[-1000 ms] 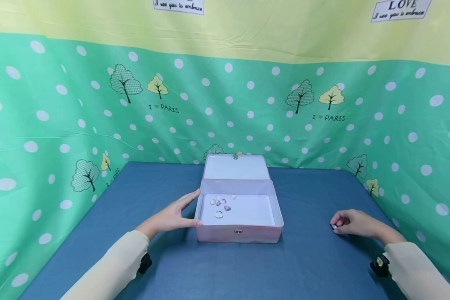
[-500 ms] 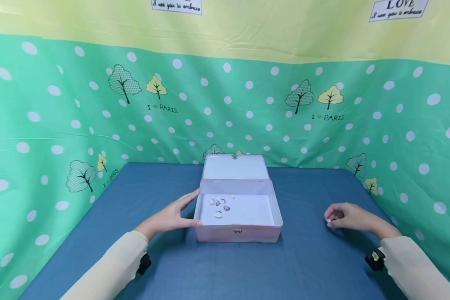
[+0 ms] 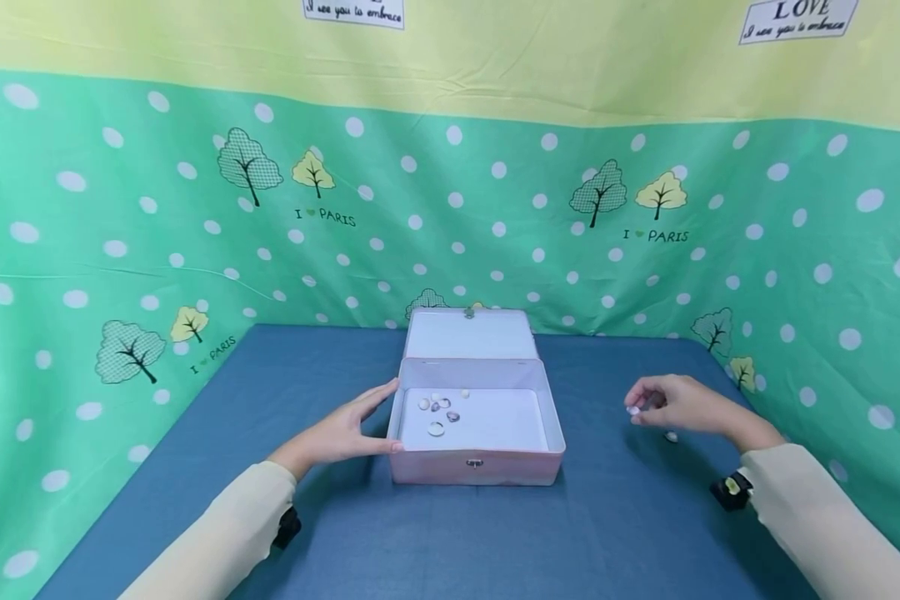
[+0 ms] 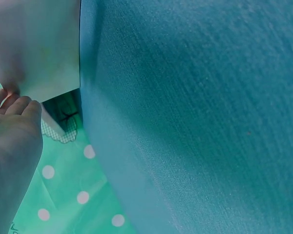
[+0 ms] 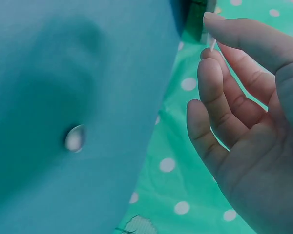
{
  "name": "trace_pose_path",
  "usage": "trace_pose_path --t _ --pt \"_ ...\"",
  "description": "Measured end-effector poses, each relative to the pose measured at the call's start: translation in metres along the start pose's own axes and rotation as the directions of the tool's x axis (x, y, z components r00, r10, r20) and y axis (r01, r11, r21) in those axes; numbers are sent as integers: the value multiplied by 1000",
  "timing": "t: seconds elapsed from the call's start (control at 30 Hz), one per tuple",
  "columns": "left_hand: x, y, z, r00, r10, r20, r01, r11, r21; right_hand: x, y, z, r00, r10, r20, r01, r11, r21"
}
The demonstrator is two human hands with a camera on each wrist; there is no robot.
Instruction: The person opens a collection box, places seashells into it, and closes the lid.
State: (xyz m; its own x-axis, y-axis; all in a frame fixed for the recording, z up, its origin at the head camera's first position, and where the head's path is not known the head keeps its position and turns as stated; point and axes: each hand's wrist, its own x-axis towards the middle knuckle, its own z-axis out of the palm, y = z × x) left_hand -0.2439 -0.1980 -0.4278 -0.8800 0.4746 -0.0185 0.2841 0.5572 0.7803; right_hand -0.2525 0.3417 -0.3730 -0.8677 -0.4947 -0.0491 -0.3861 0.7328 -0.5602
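Observation:
A pale pink tin box (image 3: 510,468) stands on the blue-covered table with its lid (image 3: 471,336) raised at the back. Several small shells (image 3: 453,417) lie in its left half. At the box's left side, my left hand (image 3: 336,435) spreads thumb and fingers along the wall, touching it. My right hand (image 3: 686,404), raised above the table to the right of the box, pinches a small whitish shell (image 3: 633,410) between thumb and fingers; only its thin edge shows in the right wrist view. Below that hand, another shell (image 5: 74,139) rests on the cloth.
Blue cloth (image 3: 480,542) covers the table. A green dotted curtain (image 3: 495,283) hangs behind it and along both sides. Each wrist carries a small black device (image 3: 731,492).
My right hand has lifted the pinched shell off the table and moved it left and farther back, uncovering another shell beneath. The left hand and the box stay put.

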Motion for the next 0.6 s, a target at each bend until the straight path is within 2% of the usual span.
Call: trace_pose_path --t 0.43,0.6 --pt "-1 1 2 1000 5 -3 -5 1000 3 35 -33 0 999 -33 -10 33 998 -44" --pt "-1 2 1 1000 6 0 -6 1000 9 50 -49 3 997 -83 7 83 995 -49"
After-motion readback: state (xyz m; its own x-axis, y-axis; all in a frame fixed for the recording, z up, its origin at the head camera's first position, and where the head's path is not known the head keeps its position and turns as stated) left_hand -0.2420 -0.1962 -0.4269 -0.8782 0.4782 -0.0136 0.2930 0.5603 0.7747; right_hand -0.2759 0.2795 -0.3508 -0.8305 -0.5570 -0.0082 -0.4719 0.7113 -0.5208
